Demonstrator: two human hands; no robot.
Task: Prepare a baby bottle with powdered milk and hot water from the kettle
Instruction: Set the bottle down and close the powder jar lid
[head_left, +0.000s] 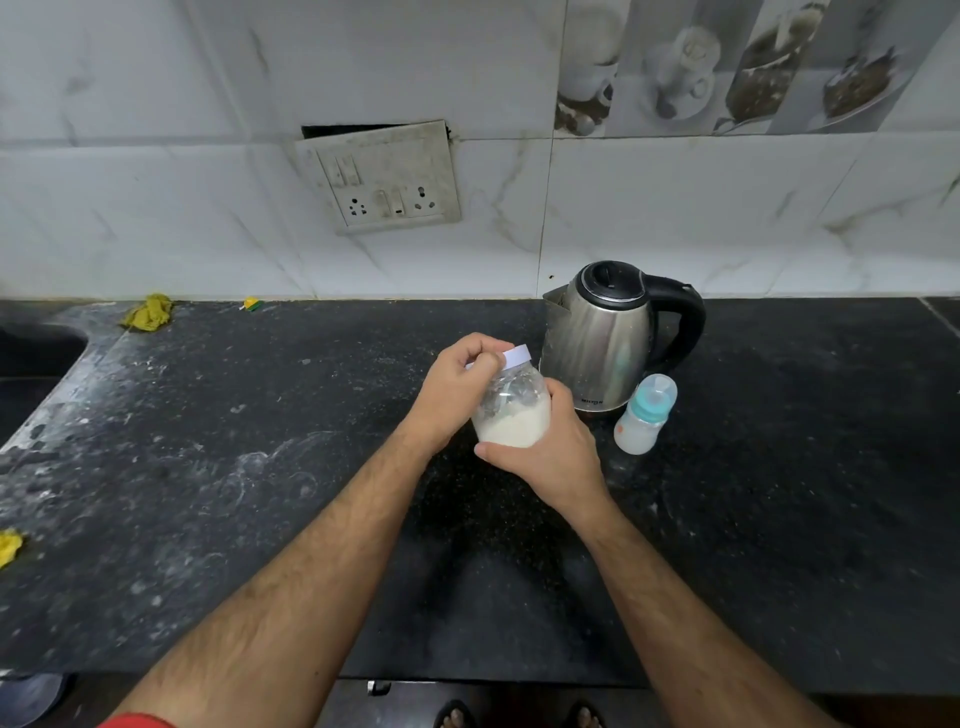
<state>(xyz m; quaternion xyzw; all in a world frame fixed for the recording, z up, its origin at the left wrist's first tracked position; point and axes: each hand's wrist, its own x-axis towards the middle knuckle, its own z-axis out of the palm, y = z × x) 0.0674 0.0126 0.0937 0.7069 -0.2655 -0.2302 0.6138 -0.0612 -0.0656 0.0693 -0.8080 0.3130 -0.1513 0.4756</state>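
A clear plastic jar (511, 415), about half full of white milk powder, is held tilted above the black counter (260, 467). My right hand (550, 452) wraps around the jar's lower body. My left hand (457, 384) grips its white lid (517, 357) from the left. To the right stands a steel kettle (602, 338) with a black lid and handle, shut. A small baby bottle (644, 415) with a teal collar and clear cap stands just right of the kettle's base, with whitish content in its lower part.
A sink (36, 358) is cut into the counter at far left. Yellow cloth scraps lie at the back left (150, 312) and at the left edge (9, 545). A switch and socket plate (384, 182) hangs on the tiled wall.
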